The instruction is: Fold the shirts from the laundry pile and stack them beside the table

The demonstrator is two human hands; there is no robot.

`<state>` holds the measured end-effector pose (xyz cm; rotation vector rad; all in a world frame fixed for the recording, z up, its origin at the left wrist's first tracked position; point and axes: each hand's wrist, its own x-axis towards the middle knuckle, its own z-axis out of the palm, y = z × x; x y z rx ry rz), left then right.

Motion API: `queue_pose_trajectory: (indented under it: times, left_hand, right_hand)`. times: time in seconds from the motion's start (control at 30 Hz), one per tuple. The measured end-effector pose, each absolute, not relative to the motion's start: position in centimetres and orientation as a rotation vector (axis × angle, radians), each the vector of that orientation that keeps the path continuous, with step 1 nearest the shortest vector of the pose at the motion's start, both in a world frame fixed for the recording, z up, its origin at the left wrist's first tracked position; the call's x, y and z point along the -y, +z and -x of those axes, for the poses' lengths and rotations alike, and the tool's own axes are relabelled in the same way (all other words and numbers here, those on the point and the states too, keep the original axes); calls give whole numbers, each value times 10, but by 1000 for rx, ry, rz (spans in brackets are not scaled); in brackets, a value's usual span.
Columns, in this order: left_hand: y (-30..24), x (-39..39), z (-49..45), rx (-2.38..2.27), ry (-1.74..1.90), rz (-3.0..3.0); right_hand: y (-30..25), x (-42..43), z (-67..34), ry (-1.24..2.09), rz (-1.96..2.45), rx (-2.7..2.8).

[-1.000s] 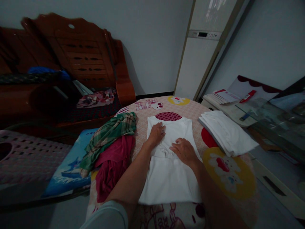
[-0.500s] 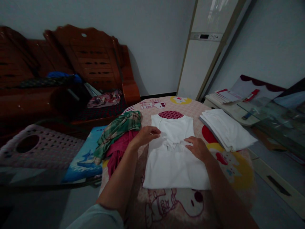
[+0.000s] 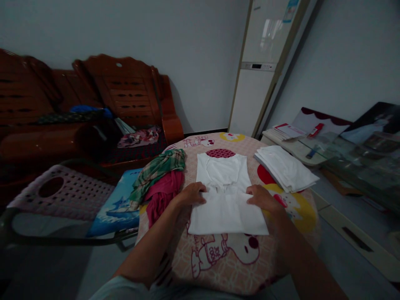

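A white shirt lies on the round table with its neckline at the far side and its sides folded in. Its lower part is turned up, so a fold edge crosses the middle. At the left end of that edge, my left hand is closed on the cloth, thumb and fingers together. My right hand grips the opposite end the same way. Fingertips of both hands are partly hidden in the fabric.
A patterned cloth covers the table. Folded white garments lie at right; a green plaid garment and a magenta garment are heaped at left. A woven chair stands left, a glass-topped stand right.
Both hands have come nearer and lower on the shirt, from hovering over its middle to gripping the fold's ends. The fold edge looks straighter. The view has tilted up slightly.
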<state>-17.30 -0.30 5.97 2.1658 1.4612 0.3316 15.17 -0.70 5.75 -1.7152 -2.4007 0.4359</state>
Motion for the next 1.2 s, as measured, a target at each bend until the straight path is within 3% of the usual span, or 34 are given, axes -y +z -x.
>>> queue_pose_trajectory:
  times: [0.37,0.6,0.97,1.2]
  left_hand:
    - [77,8,178,-1267,540,-2005]
    - [109,-44,179,-1397,739,-2127]
    - [109,-121,184,-1525,766,-2178]
    - [65,-153,167,-1702,690,-2138]
  right_hand:
    - [82,20,-160,653,1442,2046]
    - [114,-31,-151,419,1420,1932]
    - [109,-112,-141,218,1538,1893]
    - [72,-143,-121,115,1916,1965]
